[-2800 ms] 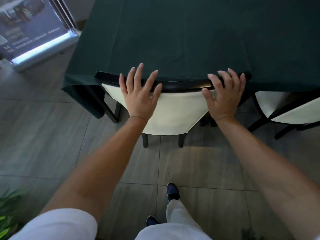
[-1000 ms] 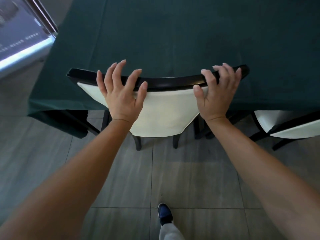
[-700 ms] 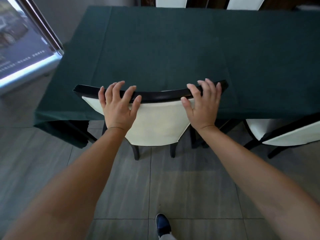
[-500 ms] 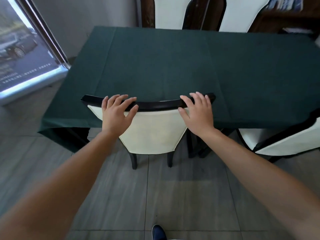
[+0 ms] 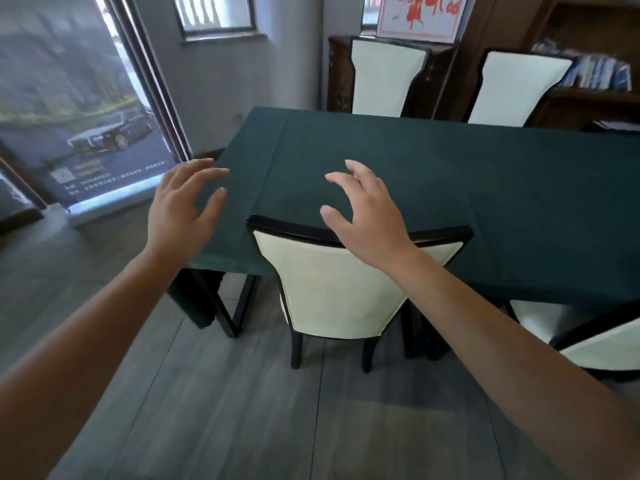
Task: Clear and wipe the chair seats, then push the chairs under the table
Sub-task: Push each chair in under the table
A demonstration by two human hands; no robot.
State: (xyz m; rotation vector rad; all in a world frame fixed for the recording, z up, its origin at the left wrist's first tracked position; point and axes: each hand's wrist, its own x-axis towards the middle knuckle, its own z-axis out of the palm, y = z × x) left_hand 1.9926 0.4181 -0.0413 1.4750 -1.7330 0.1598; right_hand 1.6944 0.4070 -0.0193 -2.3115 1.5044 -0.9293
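A cream chair [image 5: 332,289] with a black frame stands pushed in against the table [image 5: 485,188], which wears a dark green cloth; its seat is hidden beneath. My left hand [image 5: 183,209] floats open with spread fingers, off the chair and to the left of its backrest. My right hand [image 5: 367,213] is open too, lifted just above the black top rail, holding nothing. A second cream chair [image 5: 595,337] sits at the right edge, partly under the table.
Two more cream chairs [image 5: 384,77] [image 5: 516,88] stand at the table's far side, before dark wooden shelves. A lit poster stand [image 5: 86,116] leans at the left wall. Grey plank floor [image 5: 242,410] stretches behind the near chair.
Both hands have let go of the chair's top rail and lifted; the left one moved out to the left. My view has tilted up and shifted left.
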